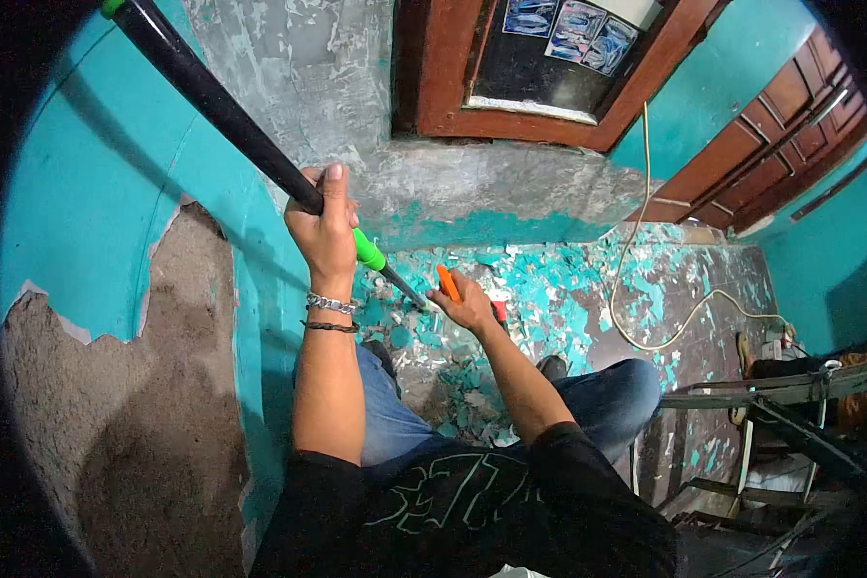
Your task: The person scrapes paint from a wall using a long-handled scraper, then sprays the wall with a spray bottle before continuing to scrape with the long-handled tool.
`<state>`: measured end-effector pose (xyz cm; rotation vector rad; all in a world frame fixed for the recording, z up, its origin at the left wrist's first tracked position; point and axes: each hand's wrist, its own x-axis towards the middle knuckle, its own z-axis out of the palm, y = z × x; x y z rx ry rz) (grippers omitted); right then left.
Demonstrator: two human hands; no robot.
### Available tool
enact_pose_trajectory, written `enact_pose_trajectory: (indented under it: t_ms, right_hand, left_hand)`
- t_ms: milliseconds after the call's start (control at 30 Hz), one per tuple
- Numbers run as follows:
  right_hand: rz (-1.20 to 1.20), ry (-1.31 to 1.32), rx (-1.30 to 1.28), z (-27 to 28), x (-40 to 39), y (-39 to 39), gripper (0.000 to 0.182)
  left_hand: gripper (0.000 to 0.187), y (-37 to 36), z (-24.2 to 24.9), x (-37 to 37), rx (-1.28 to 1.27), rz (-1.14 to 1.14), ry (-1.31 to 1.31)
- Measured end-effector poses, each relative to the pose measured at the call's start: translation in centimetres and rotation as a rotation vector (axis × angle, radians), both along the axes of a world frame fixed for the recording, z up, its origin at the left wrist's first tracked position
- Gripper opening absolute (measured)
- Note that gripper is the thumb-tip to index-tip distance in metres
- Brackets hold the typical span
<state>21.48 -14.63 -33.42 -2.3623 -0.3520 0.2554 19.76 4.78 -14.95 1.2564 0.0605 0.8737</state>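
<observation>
Pole point(217, 101) gripped by your left hand point(323, 226) could twist, making the orange tool point(447, 281), maybe a cutter, your right hand point(469, 306) clutches slip.

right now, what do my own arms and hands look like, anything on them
Your left hand and right hand are ungloved. The left arm has a silver chain bracelet and, nearer the elbow, a dark braided band; the right shows none. Both sleeves are short and black.
</observation>
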Motion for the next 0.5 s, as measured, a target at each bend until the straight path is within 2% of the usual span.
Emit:
enact_pose_trajectory:
  t_ms: [67,200,300,367,500]
  right_hand:
    - [-0.073,0.027,-0.087,0.45,-0.02,0.20,0.043]
    - [-0.058,-0.004,-0.080,0.21,0.10,-0.20,0.043]
    - [-0.038,0.020,0.050,-0.15,0.19,-0.35,0.043]
    - [-0.047,-0.004,-0.075,-0.31,0.39,-0.09,0.043]
    - [-0.044,0.026,-0.059,0.02,0.18,-0.17,0.046]
  left_hand:
    - [0.024,-0.13,-0.25,0.21,-0.007,0.000,0.003]
    - [0.024,-0.14,-0.25,0.25,0.007,-0.004,0.010]
    - [0.024,-0.14,-0.28,0.18,-0.023,-0.032,0.004]
    - [0.023,-0.23,-0.42,0.27,-0.016,-0.017,0.004]
    - [0.023,-0.10,-0.37,0.23,-0.016,-0.017,0.001]
